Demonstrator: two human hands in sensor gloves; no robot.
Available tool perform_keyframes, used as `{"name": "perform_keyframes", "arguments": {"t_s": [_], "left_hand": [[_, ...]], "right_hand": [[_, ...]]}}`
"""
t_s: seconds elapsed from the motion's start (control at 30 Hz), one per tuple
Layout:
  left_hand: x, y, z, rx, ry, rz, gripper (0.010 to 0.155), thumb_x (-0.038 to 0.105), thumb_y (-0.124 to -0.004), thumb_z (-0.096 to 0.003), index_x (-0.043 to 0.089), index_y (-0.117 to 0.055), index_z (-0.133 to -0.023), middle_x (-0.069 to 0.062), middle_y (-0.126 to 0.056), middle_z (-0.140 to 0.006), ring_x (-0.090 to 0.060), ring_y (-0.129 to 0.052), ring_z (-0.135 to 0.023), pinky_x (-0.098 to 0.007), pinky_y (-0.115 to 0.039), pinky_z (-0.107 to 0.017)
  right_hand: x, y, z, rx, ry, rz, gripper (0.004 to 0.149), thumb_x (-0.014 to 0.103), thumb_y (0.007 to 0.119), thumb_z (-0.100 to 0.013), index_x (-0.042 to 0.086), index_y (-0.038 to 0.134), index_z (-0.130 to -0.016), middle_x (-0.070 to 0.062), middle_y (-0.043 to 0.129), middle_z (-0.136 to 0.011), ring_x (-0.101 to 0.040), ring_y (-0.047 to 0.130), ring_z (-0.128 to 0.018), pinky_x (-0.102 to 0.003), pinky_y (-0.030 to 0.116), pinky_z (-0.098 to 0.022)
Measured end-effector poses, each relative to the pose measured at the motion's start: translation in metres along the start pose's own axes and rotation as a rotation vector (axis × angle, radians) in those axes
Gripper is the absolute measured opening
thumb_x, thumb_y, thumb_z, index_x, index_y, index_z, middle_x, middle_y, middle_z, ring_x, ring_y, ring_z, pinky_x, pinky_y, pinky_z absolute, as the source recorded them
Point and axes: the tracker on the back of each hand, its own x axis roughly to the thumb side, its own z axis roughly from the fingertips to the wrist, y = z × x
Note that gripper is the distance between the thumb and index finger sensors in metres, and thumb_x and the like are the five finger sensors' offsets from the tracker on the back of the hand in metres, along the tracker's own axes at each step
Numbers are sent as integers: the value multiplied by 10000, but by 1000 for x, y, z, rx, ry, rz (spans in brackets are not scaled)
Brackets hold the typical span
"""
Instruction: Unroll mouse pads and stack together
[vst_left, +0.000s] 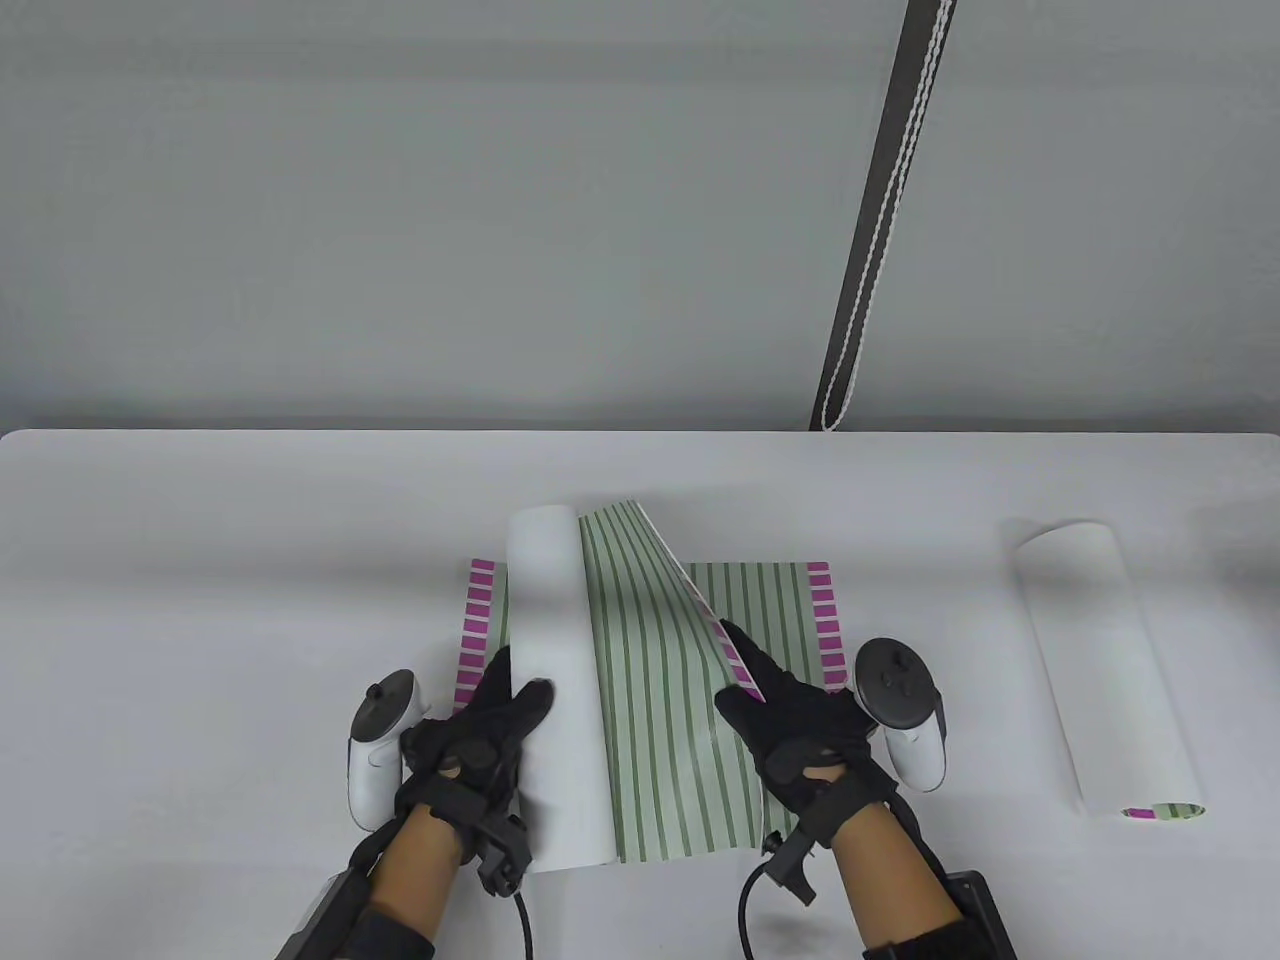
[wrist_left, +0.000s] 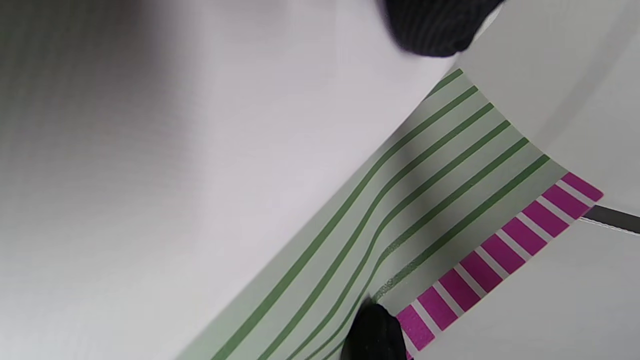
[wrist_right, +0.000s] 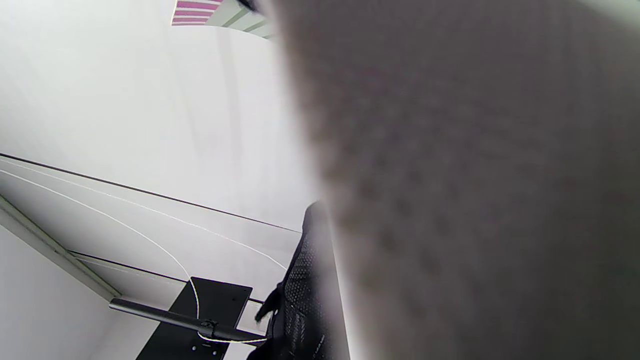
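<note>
Left hand (vst_left: 490, 725) grips the half-unrolled striped mouse pad (vst_left: 655, 700) at its roll; right hand (vst_left: 790, 715) pinches its lifted edge, over a flat mouse pad (vst_left: 780, 610). Rolled mouse pad (vst_left: 1105, 665) lies right on the tabletop (vst_left: 200, 560).

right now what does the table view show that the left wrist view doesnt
Only the table view shows both hands: the left hand on the white roll of the half-unrolled pad, the right hand lifting its free edge over a flat striped pad, plus a still-rolled pad to the right.

Only the left wrist view shows the green stripes curving up close.

Both show the pad's green stripes, its magenta border, and the white table.
</note>
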Motion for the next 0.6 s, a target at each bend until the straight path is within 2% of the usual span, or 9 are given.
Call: {"name": "perform_keyframes", "arguments": {"t_s": [0.13, 0.3, 0.4, 0.6], "left_hand": [[-4, -4, -1, -32, 17, 11, 888, 628, -613, -489, 262, -22, -1042, -141, -385, -1101, -347, -738, -913, -476, -728, -648], [-6, -10, -3, -72, 51, -25, 1097, 735, -683, -439, 211, 106, -993, -167, -239, -1102, -357, -662, -938, -496, -680, -672], [-5, -10, -3, -64, 55, -51, 1121, 706, -733, -435, 203, 98, -995, -152, -261, -1095, -338, -681, -928, -479, -694, -667], [-4, -2, -1, -15, 45, -20, 1037, 624, -758, -453, 203, -8, -1032, -111, -444, -1059, -289, -792, -864, -434, -761, -625]], "right_hand": [[4, 5, -1, 16, -7, 9, 606, 144, 667, -561, 67, 386, -1093, -296, 712, -933, -400, 974, -639, -438, 876, -432], [10, 12, -2, 41, -24, 17, 611, 144, 666, -561, 63, 377, -1093, -295, 708, -936, -402, 972, -641, -437, 876, -432], [11, 12, -2, 42, -28, 20, 611, 146, 666, -561, 62, 377, -1093, -294, 710, -935, -400, 973, -640, -434, 877, -431], [8, 4, 0, 26, -25, 3, 606, 144, 666, -561, 68, 388, -1094, -291, 719, -932, -395, 978, -632, -433, 878, -428]]}}
